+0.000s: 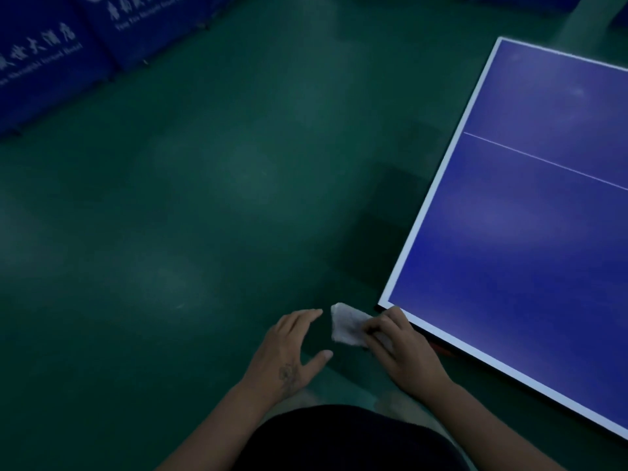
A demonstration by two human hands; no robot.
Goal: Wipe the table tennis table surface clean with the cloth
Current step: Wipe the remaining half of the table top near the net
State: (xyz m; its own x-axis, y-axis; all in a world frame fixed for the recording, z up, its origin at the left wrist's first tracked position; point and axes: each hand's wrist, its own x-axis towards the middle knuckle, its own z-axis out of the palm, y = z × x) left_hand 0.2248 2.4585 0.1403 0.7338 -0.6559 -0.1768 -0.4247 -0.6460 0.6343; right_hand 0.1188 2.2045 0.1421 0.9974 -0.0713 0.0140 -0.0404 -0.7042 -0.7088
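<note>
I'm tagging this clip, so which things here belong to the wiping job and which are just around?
Job: cloth, gripped by the right hand; left hand, open beside it; table.
Around: blue barriers; green floor.

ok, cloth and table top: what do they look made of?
Cloth: soft white fabric, probably cotton towelling; it's folded with a fuzzy edge, held in the right hand. Table: rigid painted board, semi-matte blue with white lines and soft glare; core material can't be told.
</note>
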